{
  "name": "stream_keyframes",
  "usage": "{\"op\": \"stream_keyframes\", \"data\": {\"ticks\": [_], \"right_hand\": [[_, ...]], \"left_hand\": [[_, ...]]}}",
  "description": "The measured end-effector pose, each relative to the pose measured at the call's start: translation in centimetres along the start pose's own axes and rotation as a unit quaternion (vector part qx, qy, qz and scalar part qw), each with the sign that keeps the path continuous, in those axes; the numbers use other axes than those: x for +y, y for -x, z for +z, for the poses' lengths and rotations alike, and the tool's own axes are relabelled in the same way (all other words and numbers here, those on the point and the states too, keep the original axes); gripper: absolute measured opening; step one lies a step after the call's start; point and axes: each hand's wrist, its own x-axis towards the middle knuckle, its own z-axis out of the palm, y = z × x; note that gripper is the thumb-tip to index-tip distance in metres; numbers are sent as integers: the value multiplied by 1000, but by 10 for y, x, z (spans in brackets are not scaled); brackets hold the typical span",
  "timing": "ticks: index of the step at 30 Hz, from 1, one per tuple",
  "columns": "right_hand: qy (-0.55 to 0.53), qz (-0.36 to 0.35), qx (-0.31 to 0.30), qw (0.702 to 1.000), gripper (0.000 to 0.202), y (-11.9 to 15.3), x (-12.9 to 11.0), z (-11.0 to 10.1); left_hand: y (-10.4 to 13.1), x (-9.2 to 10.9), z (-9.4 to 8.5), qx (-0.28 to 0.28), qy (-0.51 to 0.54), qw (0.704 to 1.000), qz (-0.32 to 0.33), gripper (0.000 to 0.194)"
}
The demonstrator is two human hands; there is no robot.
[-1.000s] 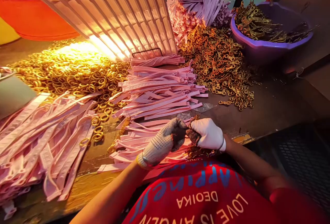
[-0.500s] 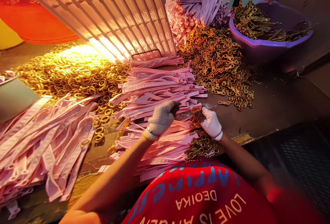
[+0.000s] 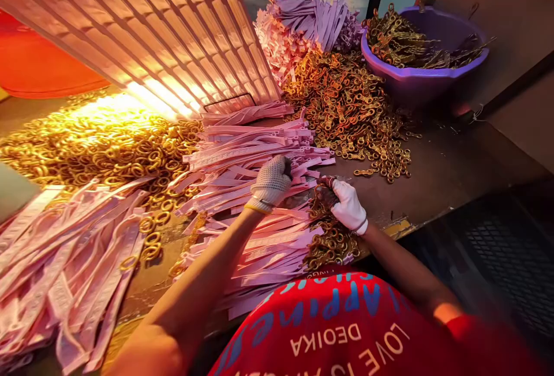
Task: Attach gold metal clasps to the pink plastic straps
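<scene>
My left hand (image 3: 272, 183), in a grey knitted glove with dark fingertips, is closed over the ends of the pink straps (image 3: 242, 160); the hand itself hides what its fingers grip. To its right, my right hand (image 3: 346, 203) wears a white glove, also dark at the fingers. Those fingers are curled together just above a small heap of brass-coloured swivel clasps (image 3: 331, 243), and I cannot make out what is in them. More pink straps (image 3: 268, 249) lie in a row below my hands, their right ends beside the clasps.
Gold rings (image 3: 130, 139) are piled at the left beside loose pink straps (image 3: 86, 255). A ribbed panel (image 3: 173, 30) leans over a bright light. Behind are a clasp pile (image 3: 346, 105), a purple strap bundle (image 3: 314, 15) and a purple basin (image 3: 424, 70) of metal pieces.
The view has shifted, so most things on the table sit further left in it. My left hand is a little higher against the straps; both hands remain closed.
</scene>
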Motion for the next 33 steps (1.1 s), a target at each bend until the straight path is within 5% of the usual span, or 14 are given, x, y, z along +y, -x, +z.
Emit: {"op": "stream_keyframes", "data": {"ticks": [3,7,11,15,22,29,33], "right_hand": [[-26,3,-7,1000,27,1,-5,3],[-36,-30,-107,993,28,0,-29,5],[131,-26,-204,970,31,-5,-64,9],[293,-77,-262,916,26,-8,-85,16],[370,-128,-279,877,21,-4,-76,27],[365,-90,-320,870,17,-10,-71,28],[321,-45,-301,897,24,-13,-75,20]], "left_hand": [[31,7,-19,-29,123,991,-44,20],[83,19,-35,-113,392,902,-138,33],[117,23,-33,-131,440,871,-174,46],[129,17,-25,-128,464,854,-194,52],[130,-2,-19,-91,246,964,-46,30],[132,-7,4,-69,173,982,-22,24],[131,-9,2,-111,260,958,-42,30]]}}
